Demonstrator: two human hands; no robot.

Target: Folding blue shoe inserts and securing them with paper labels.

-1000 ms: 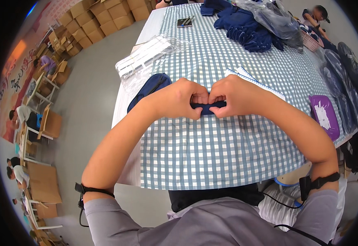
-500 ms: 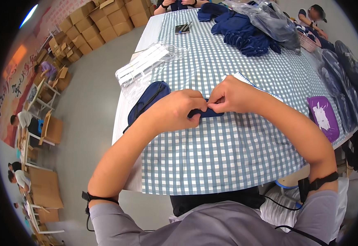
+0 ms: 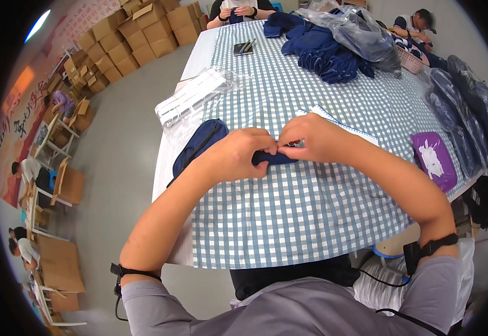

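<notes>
A small navy cloth piece lies low over the table, gripped by my left hand with the thumb below and curled fingers above. Thumb and forefinger of my right hand pinch together at its upper edge, touching my left fingertips. What sits in that pinch is too small to make out. Left of my left hand lies a navy zippered pouch, partly covered by my forearm. Beyond my right wrist is a white sheet with a blue edge, partly hidden by the hand.
On the checkered tablecloth are a clear bag of white strips, a dark pad with pens, a heap of navy cloth goods and a purple tray. A person works across the table. Cardboard boxes stand beyond.
The whole view has tilted a little, bringing more of the person opposite into sight. My hands stay together at the cloth, with only small finger movement at the pinch.
</notes>
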